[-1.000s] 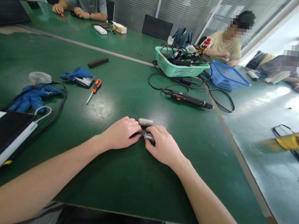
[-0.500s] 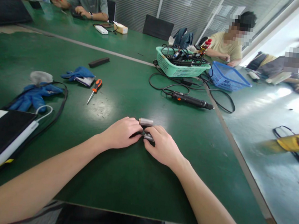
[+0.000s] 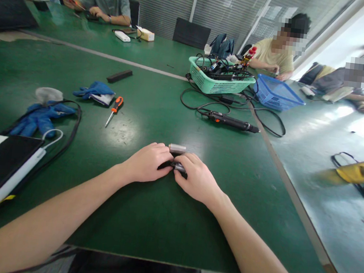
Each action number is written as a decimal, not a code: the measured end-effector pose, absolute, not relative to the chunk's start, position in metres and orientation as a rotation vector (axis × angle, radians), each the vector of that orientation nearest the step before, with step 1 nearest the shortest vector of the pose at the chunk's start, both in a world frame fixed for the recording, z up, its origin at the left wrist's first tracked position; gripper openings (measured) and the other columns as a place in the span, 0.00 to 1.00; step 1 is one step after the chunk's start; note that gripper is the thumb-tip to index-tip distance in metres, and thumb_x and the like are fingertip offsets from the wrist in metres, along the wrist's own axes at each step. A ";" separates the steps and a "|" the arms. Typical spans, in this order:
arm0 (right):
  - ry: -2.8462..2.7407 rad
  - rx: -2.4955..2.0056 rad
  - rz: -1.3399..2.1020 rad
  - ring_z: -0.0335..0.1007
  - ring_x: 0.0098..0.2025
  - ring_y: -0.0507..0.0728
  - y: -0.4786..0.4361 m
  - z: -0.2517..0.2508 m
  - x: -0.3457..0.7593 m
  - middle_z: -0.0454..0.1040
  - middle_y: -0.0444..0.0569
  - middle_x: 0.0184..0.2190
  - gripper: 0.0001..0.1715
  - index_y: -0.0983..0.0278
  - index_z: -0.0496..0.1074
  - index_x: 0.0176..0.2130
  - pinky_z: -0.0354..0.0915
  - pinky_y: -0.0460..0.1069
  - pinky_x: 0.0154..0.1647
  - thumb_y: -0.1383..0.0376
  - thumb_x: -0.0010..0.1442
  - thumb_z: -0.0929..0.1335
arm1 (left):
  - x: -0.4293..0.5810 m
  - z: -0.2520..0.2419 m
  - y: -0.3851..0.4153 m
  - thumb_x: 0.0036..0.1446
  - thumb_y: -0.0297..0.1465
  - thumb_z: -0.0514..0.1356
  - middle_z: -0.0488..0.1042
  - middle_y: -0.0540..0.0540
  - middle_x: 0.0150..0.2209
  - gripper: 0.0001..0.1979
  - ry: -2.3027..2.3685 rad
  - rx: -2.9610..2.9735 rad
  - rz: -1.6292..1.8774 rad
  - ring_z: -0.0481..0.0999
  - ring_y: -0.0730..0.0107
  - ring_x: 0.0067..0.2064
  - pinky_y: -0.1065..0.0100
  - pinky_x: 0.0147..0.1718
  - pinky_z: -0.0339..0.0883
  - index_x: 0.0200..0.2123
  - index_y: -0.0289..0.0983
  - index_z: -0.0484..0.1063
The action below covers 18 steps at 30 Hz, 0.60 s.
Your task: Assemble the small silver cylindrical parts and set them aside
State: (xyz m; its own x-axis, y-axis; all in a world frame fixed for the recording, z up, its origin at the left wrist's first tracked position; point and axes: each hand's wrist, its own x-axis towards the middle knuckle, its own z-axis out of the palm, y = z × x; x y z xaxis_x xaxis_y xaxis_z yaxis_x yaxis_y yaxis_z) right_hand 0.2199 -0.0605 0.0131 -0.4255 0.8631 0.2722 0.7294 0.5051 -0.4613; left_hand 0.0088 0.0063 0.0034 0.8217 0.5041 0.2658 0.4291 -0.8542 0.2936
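My left hand [image 3: 151, 163] and my right hand [image 3: 199, 178] meet over the table in front of me, fingers curled inward. Between the thumb and fingers of the right one is a short silver metal cylinder [image 3: 180, 167]. The left fingers are closed at its left end, by a dark patch; what they grip is mostly hidden. Just beyond the fingertips lies a second silver metal cylinder [image 3: 177, 148], partly behind the hands.
On the green table [image 3: 145, 224] lie an orange-handled screwdriver [image 3: 115, 110], blue gloves [image 3: 41, 118] and a black electric screwdriver [image 3: 231, 121] with its cord. A green basket [image 3: 220, 86] of cables and a blue basket [image 3: 278, 97] stand farther back. Several people sit around.
Both hands stay in nearly the same place, with the metal cylinder turned or shifted very slightly between them. The whole view has shifted a little.
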 end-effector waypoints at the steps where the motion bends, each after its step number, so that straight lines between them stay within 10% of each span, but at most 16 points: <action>1: -2.278 -1.305 0.374 0.72 0.50 0.62 -0.061 0.013 0.220 0.77 0.52 0.45 0.13 0.61 0.71 0.48 0.68 0.58 0.55 0.71 0.64 0.67 | 0.009 0.003 0.006 0.66 0.34 0.58 0.76 0.44 0.40 0.07 0.725 2.786 0.499 0.73 0.59 0.43 0.58 0.45 0.66 0.40 0.37 0.74; 18: -2.312 -1.264 0.365 0.72 0.50 0.61 -0.059 0.012 0.221 0.77 0.51 0.45 0.12 0.60 0.73 0.47 0.68 0.58 0.56 0.71 0.65 0.67 | 0.009 0.000 0.008 0.66 0.34 0.59 0.75 0.44 0.39 0.08 0.716 2.794 0.513 0.73 0.61 0.42 0.60 0.44 0.66 0.38 0.37 0.74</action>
